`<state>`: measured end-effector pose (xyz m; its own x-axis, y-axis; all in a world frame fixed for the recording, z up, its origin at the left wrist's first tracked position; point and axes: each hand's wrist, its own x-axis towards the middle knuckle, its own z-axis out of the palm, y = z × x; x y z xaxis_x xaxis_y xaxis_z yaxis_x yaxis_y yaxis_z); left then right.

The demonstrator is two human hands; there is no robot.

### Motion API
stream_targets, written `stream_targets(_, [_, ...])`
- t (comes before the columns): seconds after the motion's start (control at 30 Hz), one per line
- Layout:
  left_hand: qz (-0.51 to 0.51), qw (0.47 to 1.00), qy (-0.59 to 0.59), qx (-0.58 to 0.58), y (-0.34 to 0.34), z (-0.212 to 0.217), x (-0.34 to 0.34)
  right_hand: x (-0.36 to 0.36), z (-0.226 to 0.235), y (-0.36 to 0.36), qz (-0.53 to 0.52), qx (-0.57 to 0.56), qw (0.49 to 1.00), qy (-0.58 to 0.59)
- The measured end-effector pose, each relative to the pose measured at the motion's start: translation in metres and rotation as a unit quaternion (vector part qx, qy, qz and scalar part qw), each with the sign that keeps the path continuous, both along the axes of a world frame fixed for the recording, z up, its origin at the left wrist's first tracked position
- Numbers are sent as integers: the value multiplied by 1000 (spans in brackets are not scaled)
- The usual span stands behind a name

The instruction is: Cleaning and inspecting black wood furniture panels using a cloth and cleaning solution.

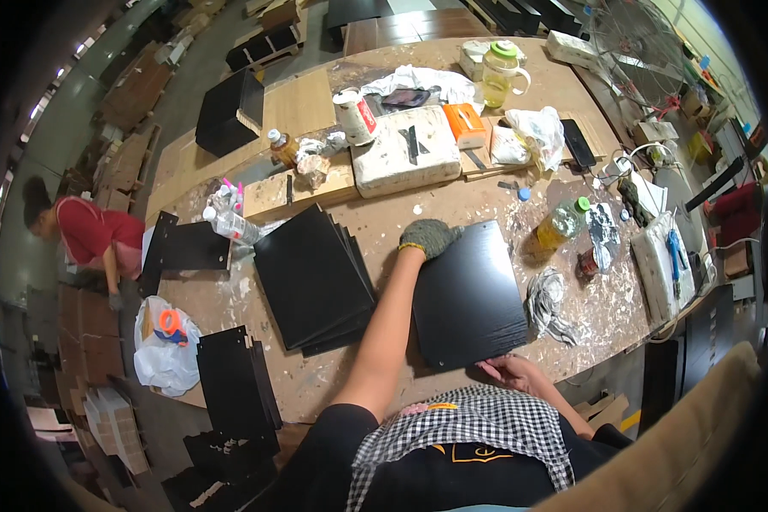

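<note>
A black square panel (469, 294) lies flat on the stained workbench (384, 218) in front of me. My left hand (429, 236), in a grey knit glove, rests on the panel's far left corner. My bare right hand (512, 372) presses its fingertips on the panel's near edge. To the left of my left arm lies a stack of similar black panels (314, 275), slightly fanned.
A white block (405, 149), an orange box (465, 124), a jar with a green lid (499, 72), plastic bottles (230, 220) and crumpled rags (546, 299) crowd the bench. More black panels (235, 380) and a white bag (164, 346) sit lower left. A person in red (85, 235) bends at left.
</note>
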<state>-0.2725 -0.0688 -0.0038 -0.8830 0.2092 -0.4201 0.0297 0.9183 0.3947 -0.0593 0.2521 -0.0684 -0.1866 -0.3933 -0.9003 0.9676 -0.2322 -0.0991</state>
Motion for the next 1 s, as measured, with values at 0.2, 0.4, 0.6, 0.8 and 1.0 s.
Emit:
stream_targets(0.2, [13,1000,6,-27,-44,-5,-40,-49,-24,-32,-9,-30,998,50])
stream_targets(0.4, [13,999,22,-28,-45,-3,-45,-66,-20,-36,27,-44,994,96])
stream_targets(0.6, [118,989,91,-5,-38,-2,-14,-90,51,-24,368,43,855,363])
stream_targets(0.8, [307,853,396,143,21,19,109,-120,120,-9,233,302,729,568])
stream_targets(1.0, [471,815,197,276,51,-17,203,-127,28,-20,144,178,769,597])
